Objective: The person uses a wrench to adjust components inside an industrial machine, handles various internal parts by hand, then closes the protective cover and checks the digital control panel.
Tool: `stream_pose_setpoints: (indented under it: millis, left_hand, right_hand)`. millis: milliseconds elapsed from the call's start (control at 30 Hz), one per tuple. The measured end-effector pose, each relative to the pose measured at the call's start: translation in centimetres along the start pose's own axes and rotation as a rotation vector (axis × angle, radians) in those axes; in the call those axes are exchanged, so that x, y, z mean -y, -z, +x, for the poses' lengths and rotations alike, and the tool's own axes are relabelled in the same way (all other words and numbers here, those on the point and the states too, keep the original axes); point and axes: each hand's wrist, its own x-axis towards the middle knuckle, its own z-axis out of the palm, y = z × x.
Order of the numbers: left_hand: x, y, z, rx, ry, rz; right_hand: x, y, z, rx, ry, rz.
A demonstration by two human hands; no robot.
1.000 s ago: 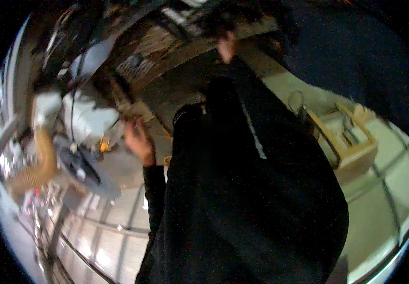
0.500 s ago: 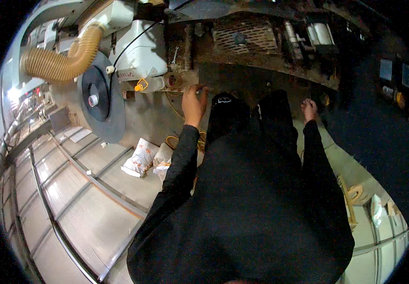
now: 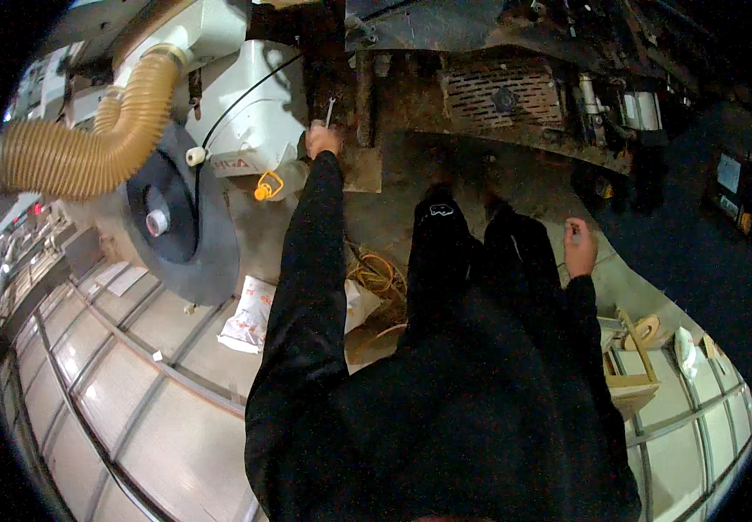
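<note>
My left hand [image 3: 323, 141] reaches far forward, its fingers closed at the lower end of a metal wrench [image 3: 331, 110]. The wrench's upper end sticks out beyond the fingers, against the dark, worn machine surface. Just left of this hand stand a white machine housing [image 3: 250, 113] and a clear jug [image 3: 293, 178] with a yellow handle and cap. My right hand [image 3: 579, 247] hangs by my right leg, away from any object. Its fingers are loosely bent and slightly apart, with nothing visible in them.
A ribbed tan hose [image 3: 89, 157] and a large grey-black wheel [image 3: 180, 217] are at the left. White sacks [image 3: 250, 315] and a coiled yellow hose [image 3: 376, 274] lie on the floor. A slotted metal plate [image 3: 502, 97] is ahead; a wooden frame [image 3: 632, 365] stands at right.
My left hand has moved forward and left to the wrench, and its arm is stretched out. My right hand still hangs at my side. The whole view has shifted.
</note>
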Motion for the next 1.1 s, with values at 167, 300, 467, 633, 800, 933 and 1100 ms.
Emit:
stream_pose_setpoints:
  millis: [167,300,467,633,800,933,1100]
  left_hand:
    - [0.0,-6.9,3.0,0.129,0.570,0.394]
    - [2.1,-7.3,2.9,0.411,0.016,0.872]
    - [7.0,-5.8,6.0,0.339,0.058,0.928]
    - [5.0,-7.8,4.9,0.066,0.191,1.163]
    - [1.5,-8.1,2.8,0.339,0.160,0.830]
    - [1.4,-7.3,3.4,0.408,0.156,0.804]
    - [3.4,-5.2,4.5,0.230,0.209,0.808]
  right_hand:
    - [4.7,3.1,-6.1,0.042,-0.234,0.038]
    - [6.5,3.7,-7.5,0.009,-0.265,0.055]
    - [9.8,3.4,-5.5,-0.031,-0.212,0.164]
    - [10.9,2.8,-4.7,-0.066,-0.206,0.253]
    - [11.4,4.4,-5.1,-0.075,-0.182,0.206]
    - [12.2,4.3,-3.3,-0.047,-0.159,0.208]
    - [20.2,5.5,5.7,-0.227,-0.010,0.353]
